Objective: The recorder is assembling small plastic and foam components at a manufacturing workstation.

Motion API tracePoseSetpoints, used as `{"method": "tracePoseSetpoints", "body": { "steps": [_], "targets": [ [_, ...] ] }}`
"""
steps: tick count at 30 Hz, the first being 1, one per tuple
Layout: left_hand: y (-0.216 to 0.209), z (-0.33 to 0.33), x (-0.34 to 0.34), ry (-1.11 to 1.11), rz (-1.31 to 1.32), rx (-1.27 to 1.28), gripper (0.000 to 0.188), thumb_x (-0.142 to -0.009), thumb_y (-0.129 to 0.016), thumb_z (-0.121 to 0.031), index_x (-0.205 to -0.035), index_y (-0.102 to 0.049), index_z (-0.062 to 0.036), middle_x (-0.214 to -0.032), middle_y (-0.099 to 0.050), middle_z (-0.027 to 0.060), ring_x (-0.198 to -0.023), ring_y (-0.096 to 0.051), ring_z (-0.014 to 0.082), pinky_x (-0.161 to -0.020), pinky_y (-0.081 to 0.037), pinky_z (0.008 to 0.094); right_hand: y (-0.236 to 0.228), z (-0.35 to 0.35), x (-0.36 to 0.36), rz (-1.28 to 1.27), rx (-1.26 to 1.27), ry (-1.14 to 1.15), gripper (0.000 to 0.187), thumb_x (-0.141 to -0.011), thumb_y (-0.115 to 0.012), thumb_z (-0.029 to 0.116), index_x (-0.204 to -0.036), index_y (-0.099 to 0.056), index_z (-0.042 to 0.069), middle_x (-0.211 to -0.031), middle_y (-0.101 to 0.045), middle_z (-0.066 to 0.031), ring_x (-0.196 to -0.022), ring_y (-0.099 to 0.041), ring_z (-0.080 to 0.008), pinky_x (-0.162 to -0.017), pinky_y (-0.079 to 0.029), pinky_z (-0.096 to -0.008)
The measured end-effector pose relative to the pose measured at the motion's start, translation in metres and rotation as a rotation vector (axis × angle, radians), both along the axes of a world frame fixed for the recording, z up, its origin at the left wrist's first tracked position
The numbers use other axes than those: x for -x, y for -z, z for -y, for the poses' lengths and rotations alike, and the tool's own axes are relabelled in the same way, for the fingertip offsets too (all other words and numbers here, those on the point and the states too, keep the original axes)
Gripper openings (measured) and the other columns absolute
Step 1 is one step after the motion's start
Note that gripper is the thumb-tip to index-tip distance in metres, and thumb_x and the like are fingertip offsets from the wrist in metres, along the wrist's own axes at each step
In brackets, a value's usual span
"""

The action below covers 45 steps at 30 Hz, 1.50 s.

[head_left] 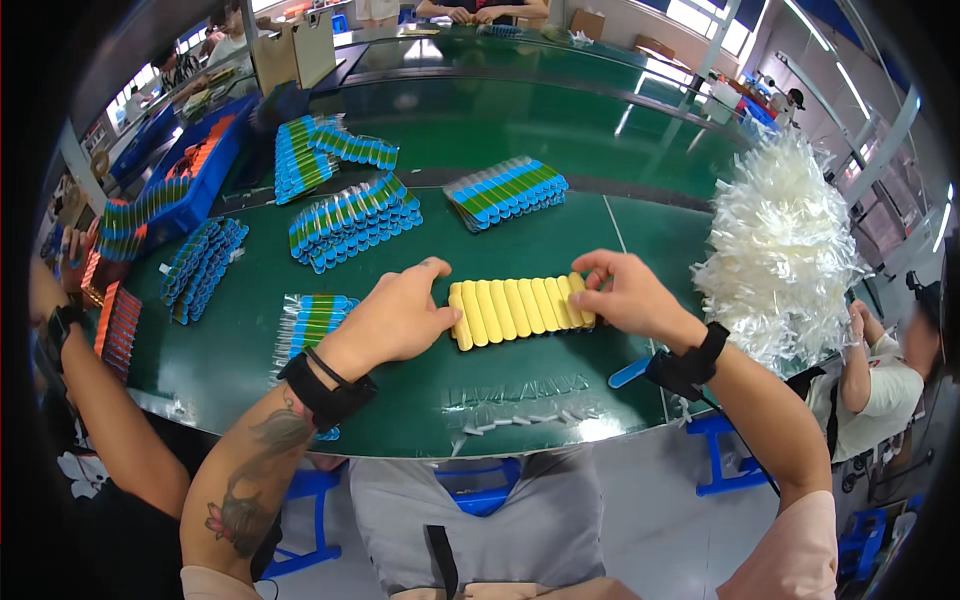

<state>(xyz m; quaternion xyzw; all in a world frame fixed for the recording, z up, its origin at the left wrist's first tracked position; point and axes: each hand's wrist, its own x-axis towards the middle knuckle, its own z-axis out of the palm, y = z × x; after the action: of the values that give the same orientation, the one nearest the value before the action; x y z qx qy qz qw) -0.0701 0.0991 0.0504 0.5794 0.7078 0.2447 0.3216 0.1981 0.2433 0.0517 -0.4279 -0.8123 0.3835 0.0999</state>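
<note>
A row of yellow round-ended strips [517, 308] lies side by side on the green table in front of me, with a dark edge showing beneath. My left hand [400, 312] is at the row's left end, its thumb against the outermost strip and its index finger apart. With thumb and index finger, my right hand [628, 295] pinches the strip at the right end. Beside my left wrist is a stack of blue-and-green strips in clear sleeves [318, 318]. Clear plastic sleeves and small white pieces [520, 412] lie near the table's front edge.
More blue-and-green packs [355, 222] and another stack [507, 192] lie farther back. At left stands a blue crate [205, 165] with orange packs, near a co-worker's arm [125, 420]. A heap of clear plastic sleeves [775, 250] rises at right. One blue strip [629, 373] lies by my right wrist.
</note>
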Motion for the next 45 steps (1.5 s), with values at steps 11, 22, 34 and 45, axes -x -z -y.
{"method": "tracePoseSetpoints", "body": {
  "steps": [11,22,34,45],
  "targets": [
    [-0.002,0.0,-0.002,0.272,-0.298,-0.052,0.092,-0.077,-0.083,-0.024,-0.153,-0.034,-0.0075,-0.142,-0.048,0.0252,-0.128,-0.051,0.0407,-0.109,-0.042,0.044,0.0,0.007,0.0,0.204,-0.289,-0.3,0.089,-0.071,-0.085,0.044,-0.145,-0.048,0.01,-0.135,-0.05,-0.0248,-0.118,-0.058,-0.042,-0.101,-0.049,-0.0449],
    [-0.004,0.092,-0.047,-0.17,0.463,-0.512,0.032,-0.098,-0.055,-0.009,-0.127,-0.058,0.0034,-0.101,-0.068,0.0103,-0.087,-0.059,0.012,-0.077,-0.047,0.025,-0.03,0.099,0.045,0.147,-0.415,-0.81,0.066,-0.069,-0.087,0.037,-0.119,-0.06,0.004,-0.113,-0.062,-0.0165,-0.102,-0.065,-0.0374,-0.083,-0.054,-0.0449],
    [0.058,0.107,-0.065,-0.499,0.47,-0.652,0.018,-0.101,-0.054,-0.01,-0.096,-0.067,0.002,-0.071,-0.06,0.0016,-0.065,-0.053,0.0067,-0.059,-0.041,0.0222,0.01,0.115,0.058,-0.148,-0.559,-0.752,0.011,-0.076,-0.066,0.008,-0.085,-0.063,0.001,-0.08,-0.066,-0.0171,-0.073,-0.067,-0.037,-0.066,-0.055,-0.0456],
    [0.074,0.115,-0.052,-0.381,0.526,-0.524,0.008,-0.092,-0.059,-0.003,-0.095,-0.065,0.0025,-0.076,-0.059,0.0019,-0.07,-0.055,0.0086,-0.065,-0.044,0.0229,-0.166,-0.013,-0.177,-1.031,-0.21,0.769,0.017,-0.098,-0.065,0.023,-0.094,-0.06,0.007,-0.075,-0.057,-0.0035,-0.065,-0.056,-0.0161,-0.058,-0.046,-0.0316]
  ]
}}
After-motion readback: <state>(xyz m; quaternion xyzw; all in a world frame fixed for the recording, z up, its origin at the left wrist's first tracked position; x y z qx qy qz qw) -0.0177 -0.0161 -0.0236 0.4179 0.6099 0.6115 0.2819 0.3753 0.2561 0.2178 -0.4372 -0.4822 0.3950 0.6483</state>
